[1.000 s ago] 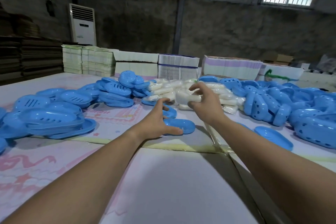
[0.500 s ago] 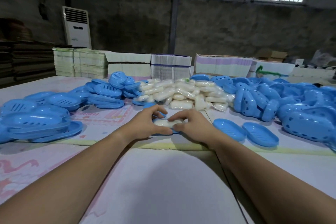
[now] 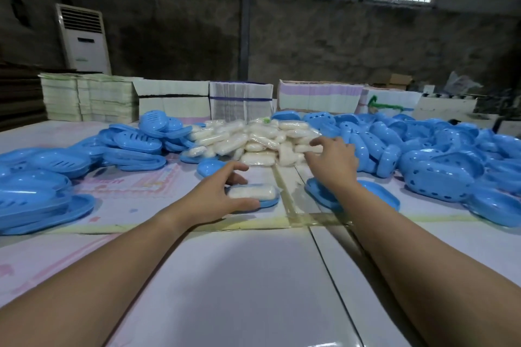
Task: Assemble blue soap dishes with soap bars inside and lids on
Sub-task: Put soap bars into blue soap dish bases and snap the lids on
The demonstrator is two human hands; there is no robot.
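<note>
A wrapped white soap bar (image 3: 251,192) lies in a shallow blue soap dish (image 3: 270,201) at the table's centre. My left hand (image 3: 217,194) holds that dish, thumb along its near edge and fingers curled over its far side. My right hand (image 3: 334,162) reaches forward with loosely bent fingers at the near right edge of the pile of wrapped soap bars (image 3: 253,139); nothing is in it. Two empty blue dishes (image 3: 380,196) lie under my right wrist. Another empty dish (image 3: 208,167) sits just beyond my left hand.
Slotted blue dish parts are heaped at the left (image 3: 132,146) and stacked at the near left (image 3: 36,194). A big heap of blue lids with holes (image 3: 439,175) fills the right. Bundles of flat cartons (image 3: 241,101) line the table's far edge.
My right hand let go of the soap bar in the dish and moved forward to the soap pile. My left hand stayed on the dish.
</note>
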